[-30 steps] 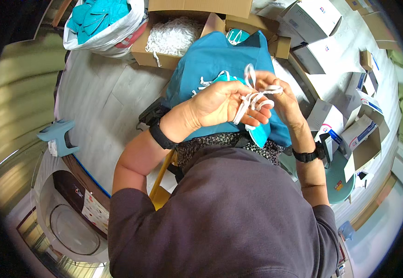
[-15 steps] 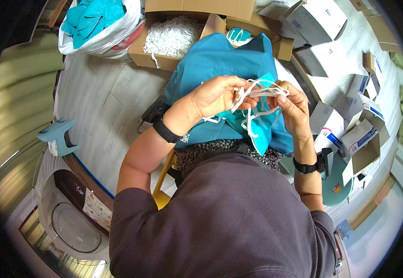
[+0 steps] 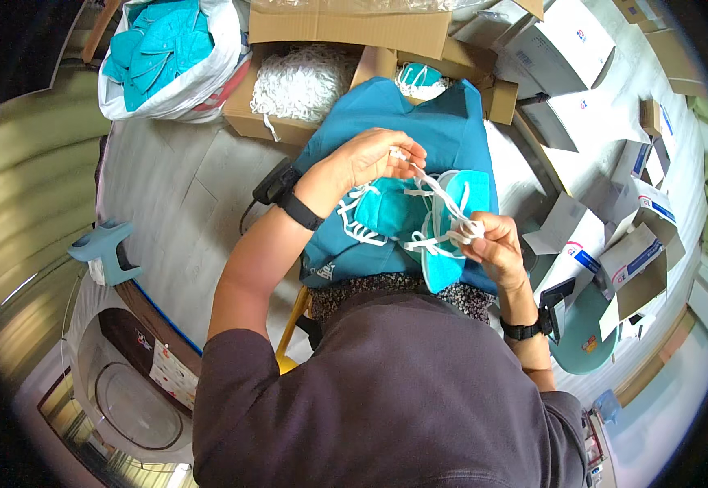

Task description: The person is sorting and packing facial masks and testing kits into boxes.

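Across my lap lies a blue apron (image 3: 346, 122). On it rest teal face masks, one (image 3: 386, 213) with white straps fanned out at its left side and another (image 3: 445, 272) tilted under my right hand. My right hand (image 3: 496, 248) pinches a bunch of white elastic straps (image 3: 450, 203) that run to the right-hand mask. Up and to the left, my left hand (image 3: 382, 154) is closed with the upper end of a white strap between its fingers. The straps stretch slantwise between both hands. How they join the mask edges is partly hidden.
Ahead stands a cardboard box (image 3: 289, 134) with a heap of white elastic straps (image 3: 301, 81). Beside it, another box holds a teal mask with straps (image 3: 421, 77). A white bag (image 3: 224, 89) of teal pieces stands far left. Several open white boxes (image 3: 574, 236) lie at right.
My hands have moved apart: the right came down toward me, the left shifted slightly left. The straps, bunched between them before, are now drawn out, and the masks on the apron show more.
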